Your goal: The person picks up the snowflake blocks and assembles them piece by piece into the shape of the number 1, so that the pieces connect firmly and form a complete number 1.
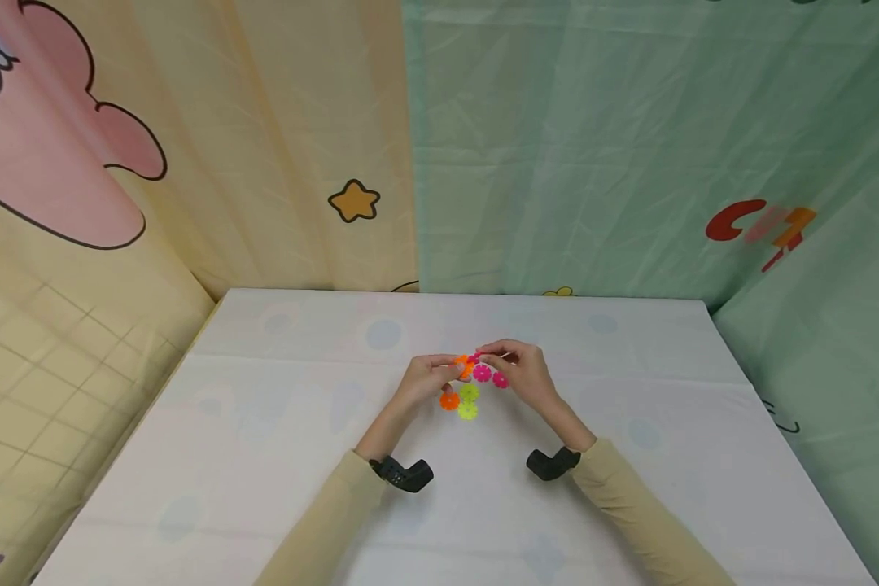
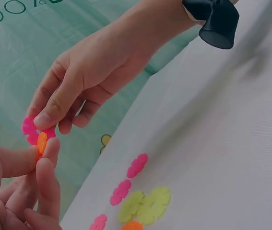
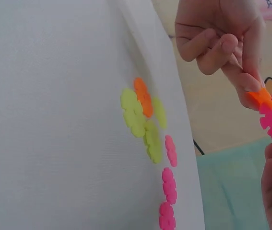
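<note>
My left hand (image 1: 428,378) pinches an orange notched plastic disc (image 3: 262,98) between thumb and fingers. A pink notched disc (image 2: 29,130) is pinched in my right hand (image 1: 523,374), close by. The two discs meet at their rims above the table, the orange one edge-on to the pink one in the left wrist view. Whether their slots interlock I cannot tell. Fingers cover part of both. Below the hands lie loose discs: an orange one (image 1: 450,400), yellow-green ones (image 1: 468,410) and pink ones (image 1: 500,380).
The discs lie on a white cloth-covered table (image 1: 264,472), beneath and just in front of the hands. Printed curtains (image 1: 593,163) hang behind the table and at its sides. Each wrist wears a black camera band (image 1: 403,474).
</note>
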Demonstrator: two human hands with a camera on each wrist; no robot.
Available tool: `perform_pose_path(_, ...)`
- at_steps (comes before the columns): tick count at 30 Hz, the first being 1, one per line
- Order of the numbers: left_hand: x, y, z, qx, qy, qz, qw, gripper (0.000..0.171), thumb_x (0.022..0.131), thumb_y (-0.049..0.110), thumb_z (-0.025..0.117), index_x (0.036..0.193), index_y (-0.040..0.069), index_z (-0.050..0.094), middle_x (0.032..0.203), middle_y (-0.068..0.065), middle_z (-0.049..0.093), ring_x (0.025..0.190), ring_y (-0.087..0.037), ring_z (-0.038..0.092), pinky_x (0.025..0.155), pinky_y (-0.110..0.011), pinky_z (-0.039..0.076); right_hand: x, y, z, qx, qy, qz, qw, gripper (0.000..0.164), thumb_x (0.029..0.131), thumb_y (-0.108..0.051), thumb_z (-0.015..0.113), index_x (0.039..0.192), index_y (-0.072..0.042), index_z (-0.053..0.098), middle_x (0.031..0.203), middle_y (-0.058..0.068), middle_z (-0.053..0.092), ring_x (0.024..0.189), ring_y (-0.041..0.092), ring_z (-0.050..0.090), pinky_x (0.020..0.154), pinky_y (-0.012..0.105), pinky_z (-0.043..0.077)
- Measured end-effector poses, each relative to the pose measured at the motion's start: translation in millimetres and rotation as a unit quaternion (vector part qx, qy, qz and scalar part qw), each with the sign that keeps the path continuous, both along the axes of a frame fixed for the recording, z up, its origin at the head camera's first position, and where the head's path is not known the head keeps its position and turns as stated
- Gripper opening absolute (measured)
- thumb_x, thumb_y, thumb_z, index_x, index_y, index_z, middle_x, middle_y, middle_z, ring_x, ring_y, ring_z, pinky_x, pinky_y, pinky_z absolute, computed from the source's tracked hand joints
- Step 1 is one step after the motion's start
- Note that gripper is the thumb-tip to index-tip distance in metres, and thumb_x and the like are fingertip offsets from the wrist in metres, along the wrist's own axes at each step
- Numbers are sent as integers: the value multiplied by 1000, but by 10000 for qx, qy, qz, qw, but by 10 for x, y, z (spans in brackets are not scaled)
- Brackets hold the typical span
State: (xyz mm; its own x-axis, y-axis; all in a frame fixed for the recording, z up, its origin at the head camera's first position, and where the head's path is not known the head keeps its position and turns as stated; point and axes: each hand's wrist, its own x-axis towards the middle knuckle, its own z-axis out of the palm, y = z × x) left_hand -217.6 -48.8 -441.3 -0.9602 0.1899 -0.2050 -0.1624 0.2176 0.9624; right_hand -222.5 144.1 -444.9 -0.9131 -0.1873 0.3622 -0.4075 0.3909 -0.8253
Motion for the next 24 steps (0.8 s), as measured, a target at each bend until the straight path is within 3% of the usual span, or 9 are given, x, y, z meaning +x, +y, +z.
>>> perform_pose_path(8, 14, -11, -10, 161, 194, -292, 9993, 30, 94, 15, 61, 120, 0, 65, 98, -21, 71, 63, -16, 61, 58, -20, 43, -35, 7, 34, -7, 87, 240, 9997, 17, 85, -11, 72, 100, -4, 75, 95, 11, 72, 88, 24, 64, 72, 18, 52)
perform_pose_path(14, 42, -43, 17, 126, 428, -572, 9974, 33, 93, 12, 60, 124, -1, 61, 104, -21, 69, 81, -39, 63, 70, -28, 54, -32, -20, 31, 211, 21, 108, 9997, 16, 87, -12, 70, 101, -4, 73, 98, 10, 73, 87, 21, 64, 73, 18, 53)
perform_pose_path(16, 41, -40, 10, 65, 507, -654, 9965, 34, 93, 11, 60, 125, 0, 61, 106, -19, 69, 83, -40, 63, 75, -32, 56, -31, -26, 27, 218, 46, 106, 9997, 16, 87, -12, 70, 101, -4, 72, 97, 11, 73, 86, 22, 64, 72, 18, 53)
perform_pose_path(21, 40, -7, -29, 8, 671, -632, 9957, 34, 92, 14, 64, 123, 1, 62, 103, -19, 69, 78, -33, 64, 75, -36, 57, -38, -33, 21, 202, 177, 163, 9995, 15, 86, -11, 71, 99, -4, 71, 94, 10, 73, 84, 20, 64, 70, 19, 53)
perform_pose_path(24, 52, 14, -33, 32, 734, -499, 9960, 34, 91, 15, 65, 122, -1, 61, 99, -22, 69, 79, -41, 63, 73, -42, 57, -39, -42, 22, 197, 219, 195, 9994, 14, 86, -11, 71, 98, -4, 71, 93, 10, 73, 83, 19, 64, 70, 20, 54)
